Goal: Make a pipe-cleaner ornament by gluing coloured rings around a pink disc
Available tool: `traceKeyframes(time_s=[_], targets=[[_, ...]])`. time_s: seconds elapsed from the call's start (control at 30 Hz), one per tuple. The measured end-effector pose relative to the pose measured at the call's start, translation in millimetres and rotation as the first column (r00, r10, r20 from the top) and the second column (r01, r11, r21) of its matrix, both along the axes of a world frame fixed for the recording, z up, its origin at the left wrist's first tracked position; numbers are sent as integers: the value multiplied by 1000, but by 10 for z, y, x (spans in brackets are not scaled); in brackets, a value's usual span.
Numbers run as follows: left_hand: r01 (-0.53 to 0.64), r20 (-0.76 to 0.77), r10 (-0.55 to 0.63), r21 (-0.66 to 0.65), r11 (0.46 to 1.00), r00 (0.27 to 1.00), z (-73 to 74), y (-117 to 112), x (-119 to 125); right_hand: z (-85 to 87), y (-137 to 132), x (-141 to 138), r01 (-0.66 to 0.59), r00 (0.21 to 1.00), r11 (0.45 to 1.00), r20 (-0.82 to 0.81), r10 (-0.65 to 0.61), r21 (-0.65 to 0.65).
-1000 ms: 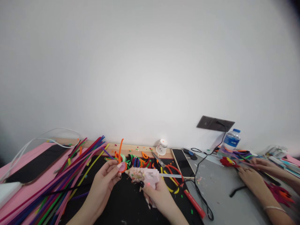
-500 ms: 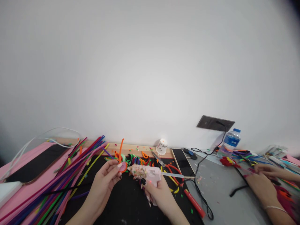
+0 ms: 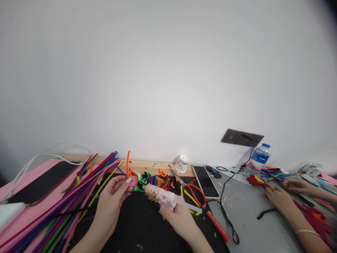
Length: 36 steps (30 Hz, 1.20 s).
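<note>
My left hand (image 3: 116,191) pinches a small pink disc (image 3: 132,181) with an orange pipe cleaner (image 3: 128,163) around its rim and one end standing up. In my right hand (image 3: 176,216) is a pale pink hot glue gun (image 3: 162,197), its nozzle crusted with coloured fuzz and pointing left toward the disc, with a gap between them. A translucent glue stick (image 3: 191,206) juts from the gun's back. Just behind the nozzle, on the black mat (image 3: 139,225), lie curled pipe cleaner pieces (image 3: 151,180) in green, orange and other colours.
Long pipe cleaners (image 3: 71,200) and a dark phone (image 3: 43,181) lie left. Beyond my right hand are scissors (image 3: 179,177), red-handled pliers (image 3: 197,193), a white-framed phone (image 3: 206,181), a paper cup (image 3: 181,164) and a black cord (image 3: 222,196). Right, a co-worker's hands (image 3: 281,200) work near a water bottle (image 3: 259,158).
My left hand has drawn the disc a little left, away from the nozzle. The glue gun has tilted, its back end lower. The co-worker's hands have shifted.
</note>
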<state>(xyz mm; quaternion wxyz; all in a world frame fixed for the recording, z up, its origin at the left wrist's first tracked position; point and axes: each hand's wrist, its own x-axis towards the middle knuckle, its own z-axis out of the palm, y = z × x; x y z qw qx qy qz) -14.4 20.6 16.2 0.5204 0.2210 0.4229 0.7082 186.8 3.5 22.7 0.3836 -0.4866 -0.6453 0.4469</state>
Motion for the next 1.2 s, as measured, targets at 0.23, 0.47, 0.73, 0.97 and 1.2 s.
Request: traceKeyframes(time_s=[0.23, 0.47, 0.73, 0.97, 1.2], targets=[[-10, 8, 9, 44, 999, 1000, -25, 11, -36, 12, -54, -41, -295, 887, 944, 409, 214, 145], [87, -119, -81, 51, 995, 990, -39, -2, 8, -136, -38, 10, -381, 789, 917, 558, 257, 116], [325, -438, -245, 117, 939, 865, -23, -105, 100, -2, 3, 24, -81, 984, 947, 174, 28, 310], [624, -603, -498, 0, 781, 623, -71, -259, 227, 15, 11, 32, 55, 936, 979, -351, 19, 198], [618, -622, -493, -18, 786, 609, -63, -264, 218, 11, 9, 34, 199, 917, 977, -365, -161, 71]])
